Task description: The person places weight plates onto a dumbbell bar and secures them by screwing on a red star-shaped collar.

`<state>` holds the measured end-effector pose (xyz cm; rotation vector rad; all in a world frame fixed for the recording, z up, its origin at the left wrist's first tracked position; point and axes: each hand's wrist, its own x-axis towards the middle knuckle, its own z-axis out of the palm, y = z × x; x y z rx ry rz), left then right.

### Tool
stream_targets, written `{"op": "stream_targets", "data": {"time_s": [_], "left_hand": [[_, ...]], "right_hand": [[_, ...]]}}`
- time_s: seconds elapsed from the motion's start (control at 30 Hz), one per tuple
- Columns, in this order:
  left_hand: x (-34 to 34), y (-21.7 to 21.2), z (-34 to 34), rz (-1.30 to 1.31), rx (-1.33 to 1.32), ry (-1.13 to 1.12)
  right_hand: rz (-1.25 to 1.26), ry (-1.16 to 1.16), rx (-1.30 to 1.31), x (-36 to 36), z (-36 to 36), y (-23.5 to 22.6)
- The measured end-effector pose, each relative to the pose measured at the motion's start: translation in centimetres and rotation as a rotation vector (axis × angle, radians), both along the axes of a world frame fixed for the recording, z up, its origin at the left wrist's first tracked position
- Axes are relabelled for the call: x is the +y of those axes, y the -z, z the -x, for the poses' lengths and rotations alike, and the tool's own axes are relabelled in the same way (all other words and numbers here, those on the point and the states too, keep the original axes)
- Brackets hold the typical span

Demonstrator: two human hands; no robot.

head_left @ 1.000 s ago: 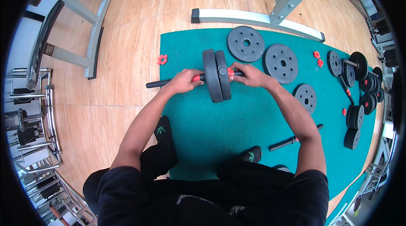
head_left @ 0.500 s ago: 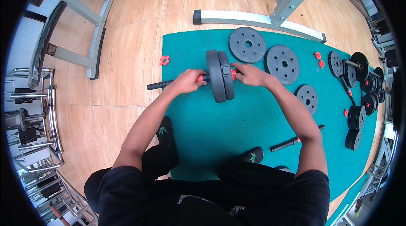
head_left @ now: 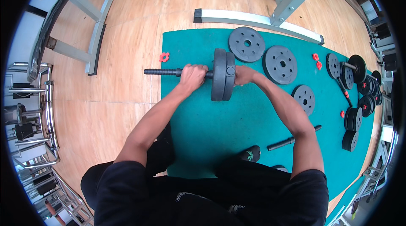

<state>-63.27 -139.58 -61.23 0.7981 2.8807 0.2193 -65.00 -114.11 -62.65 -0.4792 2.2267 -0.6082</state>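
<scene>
A dumbbell bar (head_left: pixel 161 72) with a threaded black end lies across the left edge of a green mat (head_left: pixel 211 124). My left hand (head_left: pixel 193 77) is wrapped around the bar just left of two black weight plates (head_left: pixel 223 74) standing upright on it. My right hand (head_left: pixel 243 74) presses against the right face of those plates, its fingers closed over the bar end, which is hidden. A red star-shaped collar nut (head_left: pixel 164 57) lies on the wooden floor just off the mat.
Loose black plates (head_left: pixel 246 44) (head_left: pixel 279 58) (head_left: pixel 304 97) lie on the mat beyond and to the right. A spare bar (head_left: pixel 292 139) lies near my right arm. More plates, red nuts (head_left: pixel 316 59) and a loaded dumbbell (head_left: pixel 354 68) sit far right. Metal bench frames (head_left: pixel 258 18) stand behind and left.
The red collar seen by my hands earlier is now hidden. My right hand has closed in tight against the plates; the bar and plates stay in place.
</scene>
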Motion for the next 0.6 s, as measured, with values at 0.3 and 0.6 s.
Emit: {"op": "stream_targets", "data": {"time_s": [0.3,0.6], "left_hand": [[-0.1,-4.1,1.9,0.049,-0.429,0.171],[-1.1,-1.0,5.5,0.056,-1.006,-0.008]], "right_hand": [[0.303,-0.102,-0.089,0.4,-1.4,2.1],[-0.203,0.147,0.782,-3.9,-6.9,-2.8]]}}
